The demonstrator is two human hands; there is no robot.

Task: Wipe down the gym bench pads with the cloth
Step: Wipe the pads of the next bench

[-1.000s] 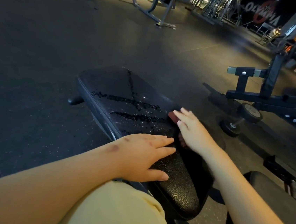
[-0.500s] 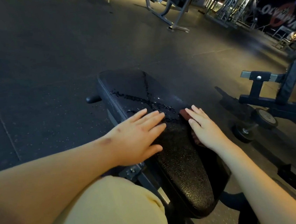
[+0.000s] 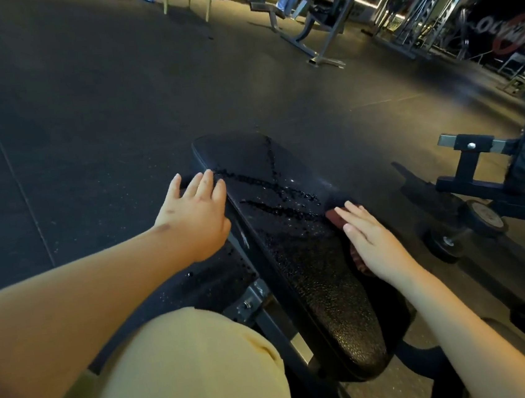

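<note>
A long black bench pad [image 3: 296, 260] runs away from me, with lines and beads of liquid across its far half. My left hand [image 3: 196, 217] rests with straight fingers on the pad's left edge. My right hand [image 3: 372, 242] presses flat on a dark red cloth [image 3: 337, 218] at the pad's right edge. Most of the cloth is hidden under the palm; only its far corner and a frilled near edge show.
The bench's metal frame [image 3: 255, 300] shows below the pad. Another bench frame with wheels [image 3: 483, 217] stands on the floor to the right. Gym machines [image 3: 317, 21] line the far side. Dark rubber floor lies to the left. My yellow-clad knee [image 3: 189, 378] fills the near bottom.
My left hand has slid from the middle of the pad out to its left edge and farther along it. The right hand stays flat on the cloth at the right edge.
</note>
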